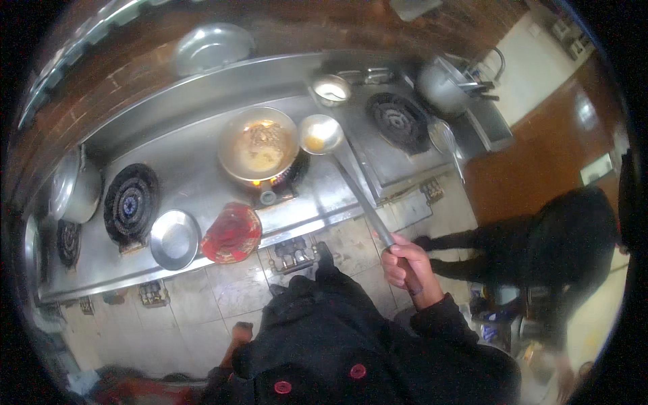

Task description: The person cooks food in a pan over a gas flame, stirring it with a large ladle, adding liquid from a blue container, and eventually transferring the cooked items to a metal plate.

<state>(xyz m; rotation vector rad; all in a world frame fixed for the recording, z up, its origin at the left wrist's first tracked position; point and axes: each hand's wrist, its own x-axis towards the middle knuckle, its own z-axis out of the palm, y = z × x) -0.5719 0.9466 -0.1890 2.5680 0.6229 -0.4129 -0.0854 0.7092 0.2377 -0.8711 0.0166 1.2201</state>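
Observation:
My right hand [405, 260] grips the long handle of a metal ladle [362, 195]. The ladle's bowl [321, 134] is beside the wok's right rim, with a little yellowish liquid in it. A metal wok [230, 144] sits over a lit burner, and orange flame shows under its near edge. Brownish food [266, 139] and pale liquid lie inside the wok, whose short handle [268, 196] points towards me. Down by my side hangs my left hand [242, 331], away from the range; its fingers are too unclear to read.
A red cloth [233, 233] and a shallow metal dish [174, 239] lie at the steel range's front edge. Black burners [131, 202] flank the wok. Behind the ladle stands a metal bowl [331, 90]. A whisk [449, 142] is farther right. Another person [567, 238] in dark clothing stands at right.

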